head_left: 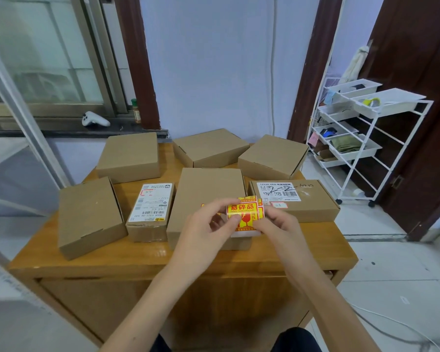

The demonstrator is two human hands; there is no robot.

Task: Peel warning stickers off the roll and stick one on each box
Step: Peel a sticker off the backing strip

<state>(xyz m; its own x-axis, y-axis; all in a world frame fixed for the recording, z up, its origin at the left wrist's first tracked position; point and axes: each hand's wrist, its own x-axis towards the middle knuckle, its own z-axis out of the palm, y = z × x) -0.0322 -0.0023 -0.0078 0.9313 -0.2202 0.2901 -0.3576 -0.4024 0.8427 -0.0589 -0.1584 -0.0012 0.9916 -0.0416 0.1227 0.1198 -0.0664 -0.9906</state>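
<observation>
On the wooden table (148,260) seven cardboard boxes (89,217) sit around my hands. My left hand (208,229) pinches a yellow-and-red warning sticker (240,212) at the sticker roll (249,214), which my right hand (277,224) grips above the middle box (208,194).

Boxes (208,196) beyond the hands: matt brown cardboard, two with white paper labels. Sticker roll (244,212) between the hands: glossy yellow-red paper. Desk (137,260) under them: varnished wood, shiny. Rack (366,138) far right: white metal.
</observation>
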